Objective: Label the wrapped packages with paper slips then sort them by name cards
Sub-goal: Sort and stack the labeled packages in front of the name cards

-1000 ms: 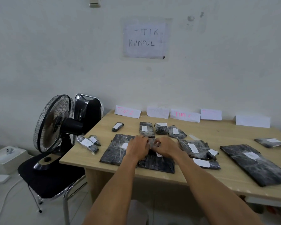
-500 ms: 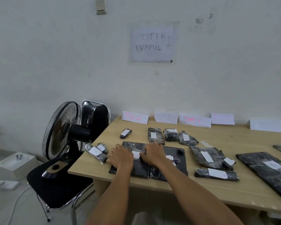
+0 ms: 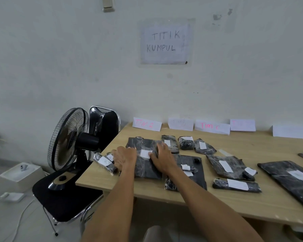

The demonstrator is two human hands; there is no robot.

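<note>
Light was dim, flat and bluish; soft glare streaked the black plastic-wrapped flat package (image 3: pixel 145 167) between the left hand (image 3: pixel 125 158) and right hand (image 3: pixel 163 158); frame edges bowed.

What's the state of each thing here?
Left hand, on big package's left edge, grip unclear.
Right hand, flat on big package.
Big package, wrapped, slip on, lying before TIM 2 card.
Other packages, wrapped, slips on.
Name cards, upright at the wall.
Fan, on chair, blades look still.

Noted name cards (image 3: pixel 146 124) along back edge of table (image 3: pixel 234 203), small packages (image 3: pixel 186 143) just before them. Found large package (image 3: pixel 144 169) at left end under left hand (image 3: pixel 125 157) and right hand (image 3: pixel 162 157); fan (image 3: pixel 68 137) on chair (image 3: pixel 65 203) left of table.
</note>
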